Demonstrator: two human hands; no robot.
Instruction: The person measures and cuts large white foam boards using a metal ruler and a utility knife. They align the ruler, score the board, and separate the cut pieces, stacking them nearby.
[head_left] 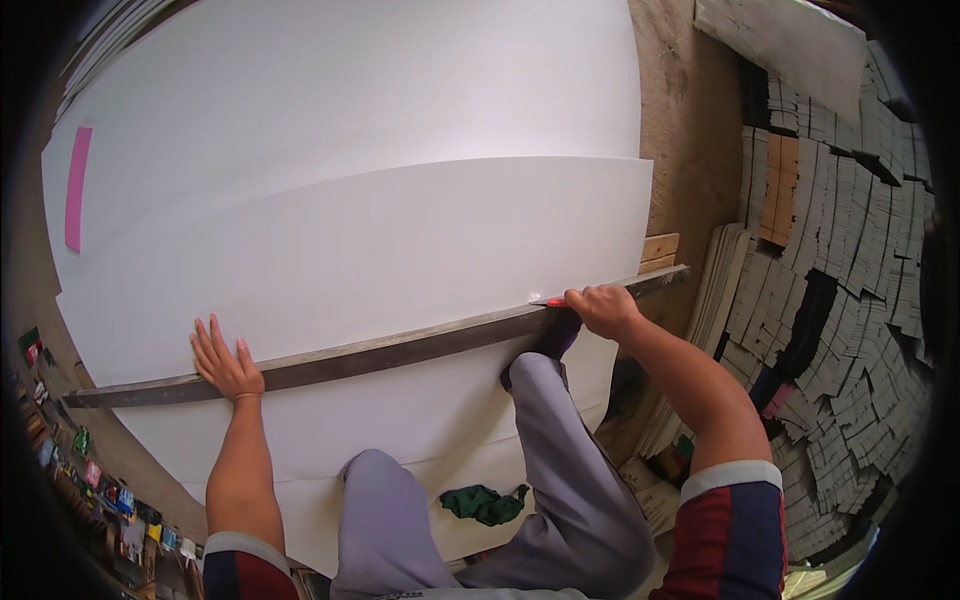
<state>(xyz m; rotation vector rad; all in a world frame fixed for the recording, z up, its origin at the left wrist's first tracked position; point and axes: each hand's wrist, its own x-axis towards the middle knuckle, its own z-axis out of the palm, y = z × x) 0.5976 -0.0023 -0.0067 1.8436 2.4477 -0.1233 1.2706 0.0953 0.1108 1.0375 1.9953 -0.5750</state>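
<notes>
Left hand, fingers spread, steadies a long bar across a white sheet; right hand grips a red cutter at the bar's far edge, right. Likely scoring; the next stroke needs steady pressure.

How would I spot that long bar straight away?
Find the big white sheets filling the middle of the view. The long bar crosses them sideways, beneath the left hand. It's dark-sided and narrow, far longer than the pink strip.

1 long bar, 1 red tool, 1 pink strip, 1 green cloth.
</notes>
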